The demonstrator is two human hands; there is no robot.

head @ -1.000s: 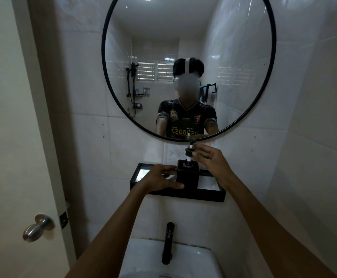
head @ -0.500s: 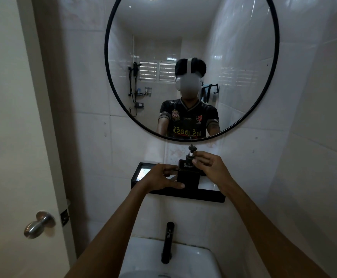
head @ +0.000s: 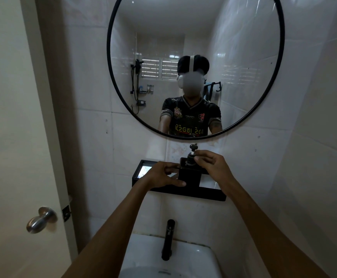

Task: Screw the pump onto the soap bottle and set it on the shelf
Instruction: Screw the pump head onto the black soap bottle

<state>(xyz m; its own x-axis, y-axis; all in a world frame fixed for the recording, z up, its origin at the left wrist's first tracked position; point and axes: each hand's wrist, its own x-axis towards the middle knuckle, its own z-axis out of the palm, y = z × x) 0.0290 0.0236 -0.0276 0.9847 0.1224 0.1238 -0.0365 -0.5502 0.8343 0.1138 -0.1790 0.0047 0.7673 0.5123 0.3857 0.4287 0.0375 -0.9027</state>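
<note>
Bottle (head: 189, 174) in the grip: matte black, square body. Pump (head: 192, 152) on it: black head and collar, white stem between them. Shelf (head: 183, 190) under the bottle: black frame, its floor a pale reflective grey-white. Mirror (head: 195, 67) above the grip: thin black rim; reflected shirt is black with yellow lettering, small crests and grey sleeve bands. Wall (head: 95, 149) behind: glossy white tiles with thin grey joints, and one tile just above the pump carries a faint pinkish motif. Tap (head: 168, 239) below the grip: black. Sink (head: 183, 261): white. Door (head: 7, 137) left of the grip: cream. Knob (head: 41, 219): brushed silver.
</note>
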